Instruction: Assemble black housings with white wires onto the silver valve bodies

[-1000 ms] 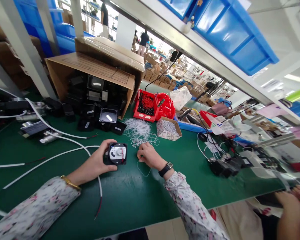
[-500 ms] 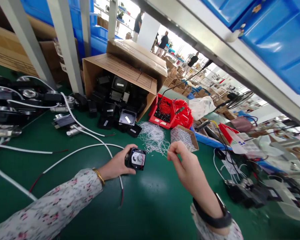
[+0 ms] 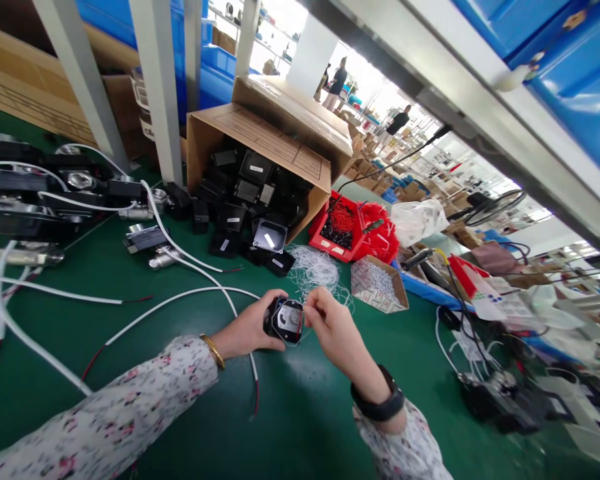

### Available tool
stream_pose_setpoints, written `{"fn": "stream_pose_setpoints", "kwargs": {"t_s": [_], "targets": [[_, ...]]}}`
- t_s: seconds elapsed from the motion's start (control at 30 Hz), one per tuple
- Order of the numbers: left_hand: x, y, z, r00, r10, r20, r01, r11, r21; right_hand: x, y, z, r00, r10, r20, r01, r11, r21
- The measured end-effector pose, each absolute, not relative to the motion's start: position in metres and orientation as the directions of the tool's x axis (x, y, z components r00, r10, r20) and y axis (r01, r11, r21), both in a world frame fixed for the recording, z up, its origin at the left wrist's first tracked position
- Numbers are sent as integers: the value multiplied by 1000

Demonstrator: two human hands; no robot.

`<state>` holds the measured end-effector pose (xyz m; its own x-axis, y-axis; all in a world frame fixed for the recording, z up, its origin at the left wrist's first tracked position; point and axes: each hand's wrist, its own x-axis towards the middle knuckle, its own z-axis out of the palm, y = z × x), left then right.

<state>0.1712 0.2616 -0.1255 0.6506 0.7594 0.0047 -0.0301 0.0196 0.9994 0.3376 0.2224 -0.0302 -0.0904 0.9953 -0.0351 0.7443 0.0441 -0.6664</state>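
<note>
My left hand (image 3: 250, 327) is wrapped around a small black actuator housing (image 3: 289, 320), holding it just above the green bench. Its open face shows a silver metal plate with a round hub and a bit of red wire. At the housing's right edge, my right hand (image 3: 333, 327) is closed in a pinch. A thin, pale sealing loop (image 3: 305, 336) runs along the housing's rim toward those fingertips; the pinched part is hidden by the fingers. Behind both hands lies a tangled pile of similar thin white loops (image 3: 316, 267).
A tipped cardboard box (image 3: 260, 127) spills black covers. A red bin (image 3: 333, 230) holds red and black parts, beside a small box of screws (image 3: 380, 283). White cables (image 3: 180, 293) cross the bench at left; valve assemblies (image 3: 35, 193) lie beyond. A metal shelf beam (image 3: 405, 73) slants overhead.
My right hand has moved left, from beside the screw box to the housing's right edge. A pale loop now shows around the housing's rim. The whole view has shifted slightly.
</note>
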Motion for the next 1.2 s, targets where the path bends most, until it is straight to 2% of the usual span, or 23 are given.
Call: {"fn": "stream_pose_setpoints", "kwargs": {"t_s": [0.17,0.37,0.57,0.73,1.0,1.2], "targets": [[171,262,-127,663,749,5,-21,12,1000,351,226,-23,-130,988,-81,761,47,-647],[168,259,-128,638,768,51,27,-89,996,355,245,-56,-135,991,23,807,124,-578],[163,247,-134,630,776,-35,184,-105,977,346,253,-63,-175,984,-18,810,133,-572],[164,246,-142,601,799,0,180,-136,974,335,255,-54,-199,980,-26,848,159,-506],[163,244,-128,582,813,12,87,-76,993,328,266,-48,-176,977,-117,911,117,-397],[161,244,-120,589,807,-34,134,-56,989,328,277,-42,-228,953,-198,917,141,-373]]}}
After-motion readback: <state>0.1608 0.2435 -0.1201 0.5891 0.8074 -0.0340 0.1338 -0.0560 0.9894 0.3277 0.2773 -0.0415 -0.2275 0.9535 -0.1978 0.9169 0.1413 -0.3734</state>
